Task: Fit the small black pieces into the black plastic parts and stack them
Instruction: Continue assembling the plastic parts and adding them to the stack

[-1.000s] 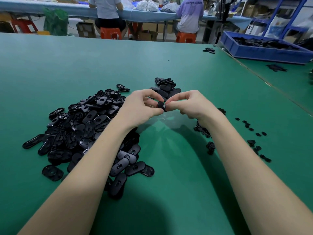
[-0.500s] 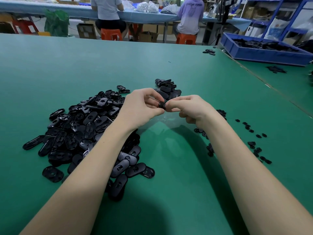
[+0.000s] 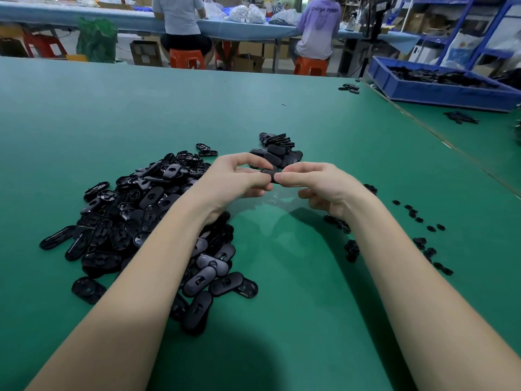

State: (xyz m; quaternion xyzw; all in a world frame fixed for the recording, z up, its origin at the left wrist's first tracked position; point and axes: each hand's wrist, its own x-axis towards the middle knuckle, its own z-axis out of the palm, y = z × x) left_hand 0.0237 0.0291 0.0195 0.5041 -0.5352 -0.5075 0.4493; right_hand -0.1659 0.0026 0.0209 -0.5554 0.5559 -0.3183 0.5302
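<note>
My left hand (image 3: 239, 179) and my right hand (image 3: 324, 184) meet above the green table (image 3: 282, 320), both pinching one black oval plastic part (image 3: 269, 173) between thumb and fingertips. Most of that part is hidden by my fingers. A big loose pile of black oval parts (image 3: 146, 221) lies under and left of my left forearm. Just beyond my hands sits a small stack of black parts (image 3: 277, 149). Small black pieces (image 3: 423, 235) are scattered to the right of my right forearm.
A blue bin (image 3: 439, 86) holding black parts stands at the far right, with a few loose parts (image 3: 349, 88) near it. Two people sit on orange stools at another bench behind the table. A seam between tables runs diagonally on the right.
Both hands stay together on the part; my right hand has turned slightly, its lower fingers loosening and spreading beneath the pinch. The piles are unchanged.
</note>
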